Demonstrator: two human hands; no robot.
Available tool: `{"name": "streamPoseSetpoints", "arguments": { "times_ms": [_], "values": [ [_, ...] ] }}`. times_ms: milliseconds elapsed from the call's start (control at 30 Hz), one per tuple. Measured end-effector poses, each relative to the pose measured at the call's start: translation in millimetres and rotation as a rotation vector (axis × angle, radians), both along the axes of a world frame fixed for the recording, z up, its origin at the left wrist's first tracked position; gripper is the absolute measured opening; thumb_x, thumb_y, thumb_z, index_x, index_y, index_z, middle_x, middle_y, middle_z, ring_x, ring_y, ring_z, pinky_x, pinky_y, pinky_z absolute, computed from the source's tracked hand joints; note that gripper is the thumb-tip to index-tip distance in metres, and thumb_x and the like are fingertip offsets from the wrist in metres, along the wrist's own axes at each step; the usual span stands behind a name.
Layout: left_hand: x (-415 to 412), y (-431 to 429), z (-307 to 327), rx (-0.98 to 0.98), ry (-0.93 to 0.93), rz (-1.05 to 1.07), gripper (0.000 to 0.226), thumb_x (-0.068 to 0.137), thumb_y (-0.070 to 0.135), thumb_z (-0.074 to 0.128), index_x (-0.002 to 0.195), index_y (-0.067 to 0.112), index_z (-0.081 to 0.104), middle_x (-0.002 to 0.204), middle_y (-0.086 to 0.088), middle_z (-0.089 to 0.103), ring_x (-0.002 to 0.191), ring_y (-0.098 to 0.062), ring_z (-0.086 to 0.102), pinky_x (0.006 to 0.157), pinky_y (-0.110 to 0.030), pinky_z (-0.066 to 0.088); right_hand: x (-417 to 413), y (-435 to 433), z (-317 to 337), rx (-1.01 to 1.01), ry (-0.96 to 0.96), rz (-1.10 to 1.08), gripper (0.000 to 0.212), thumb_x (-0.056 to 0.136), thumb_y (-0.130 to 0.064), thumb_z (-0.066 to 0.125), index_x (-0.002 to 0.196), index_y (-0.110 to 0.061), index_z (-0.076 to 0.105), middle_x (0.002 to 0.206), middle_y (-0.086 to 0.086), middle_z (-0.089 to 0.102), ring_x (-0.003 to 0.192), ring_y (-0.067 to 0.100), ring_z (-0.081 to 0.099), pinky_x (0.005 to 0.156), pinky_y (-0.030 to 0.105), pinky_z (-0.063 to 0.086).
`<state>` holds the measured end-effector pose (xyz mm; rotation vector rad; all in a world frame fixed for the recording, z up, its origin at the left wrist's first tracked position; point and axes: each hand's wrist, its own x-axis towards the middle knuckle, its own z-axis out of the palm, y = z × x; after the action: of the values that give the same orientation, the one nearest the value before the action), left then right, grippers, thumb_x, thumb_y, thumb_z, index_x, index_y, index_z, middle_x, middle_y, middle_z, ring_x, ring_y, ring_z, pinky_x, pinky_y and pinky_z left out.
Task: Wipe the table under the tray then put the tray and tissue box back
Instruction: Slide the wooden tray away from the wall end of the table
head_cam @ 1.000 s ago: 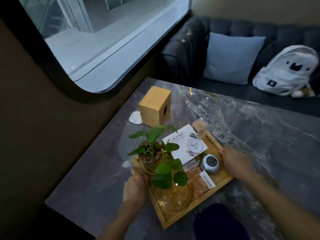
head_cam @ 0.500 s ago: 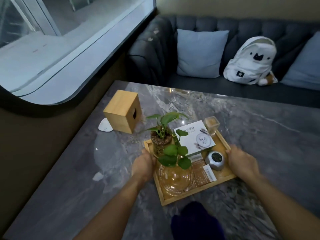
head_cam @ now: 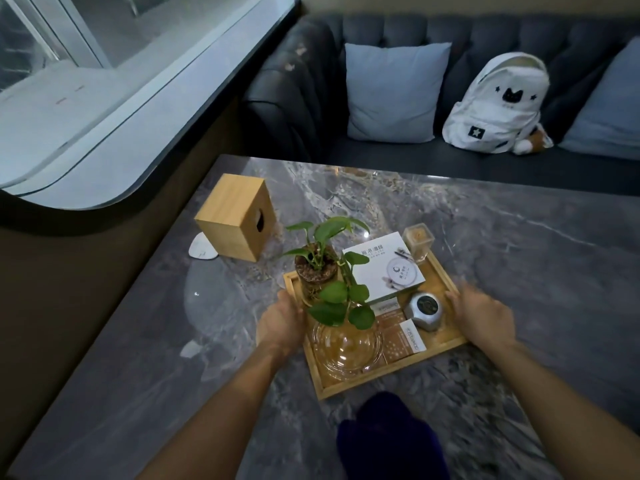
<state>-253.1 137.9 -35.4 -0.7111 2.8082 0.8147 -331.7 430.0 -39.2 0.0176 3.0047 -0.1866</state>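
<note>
Shallow rectangular wooden tray (head_cam: 446, 344) on grey marble table (head_cam: 519, 258), near front-centre, loaded: potted green plant (head_cam: 317, 271), round glass bowl (head_cam: 348, 344), white booklet (head_cam: 384, 268), silver gadget (head_cam: 424, 310). Since a second ago tray has shifted rightward, away from square wooden tissue box (head_cam: 235, 216), now well apart near window side. Reads as clearing spot for wiping; wiping apparently not begun.

Left hand (head_cam: 282, 323) wrapped on left rim, right hand (head_cam: 485, 317) on right rim, fingers curled over edges, gripping.
</note>
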Motion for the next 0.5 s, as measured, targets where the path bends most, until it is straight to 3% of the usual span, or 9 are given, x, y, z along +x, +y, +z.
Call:
{"name": "streamPoseSetpoints", "arguments": {
  "times_ms": [133, 333, 500],
  "values": [
    [11.3, -8.7, 1.8, -0.015, 0.016, -0.008, 0.032, 0.094, 0.037, 0.035, 0.103, 0.012, 0.052, 0.103, -0.016, 0.068, 0.091, -0.036, 0.064, 0.079, -0.047, 0.053, 5.0, -0.6, 11.0, -0.083, -0.023, -0.146, 0.045, 0.094, -0.041, 0.032, 0.104, -0.005, 0.057, 0.112, 0.019, 0.062, 0.100, 0.038, 0.059, 0.082, 0.044, 0.045],
    [52.0, -17.8, 0.7, -0.071, 0.076, 0.031, 0.025, 0.092, 0.033, 0.045, 0.100, 0.014, 0.057, 0.097, -0.016, 0.070, 0.085, -0.035, 0.065, 0.072, -0.042, 0.054, 45.4, -3.0, 17.3, -0.072, 0.271, -0.038, 0.021, 0.089, -0.014, 0.049, 0.094, 0.003, 0.061, 0.093, 0.022, 0.065, 0.084, 0.037, 0.058, 0.074, 0.043, 0.043],
    [97.4, -20.2, -12.0, -0.105, 0.106, -0.026, 0.032, 0.088, 0.032, 0.051, 0.111, 0.010, 0.057, 0.111, -0.014, 0.063, 0.102, -0.032, 0.058, 0.086, -0.041, 0.048, 90.3, -12.8, 21.9, -0.249, 0.185, 0.055, 0.017, 0.090, -0.022, 0.050, 0.089, -0.007, 0.058, 0.089, 0.011, 0.062, 0.077, 0.025, 0.054, 0.069, 0.037, 0.043]
  ]
}}
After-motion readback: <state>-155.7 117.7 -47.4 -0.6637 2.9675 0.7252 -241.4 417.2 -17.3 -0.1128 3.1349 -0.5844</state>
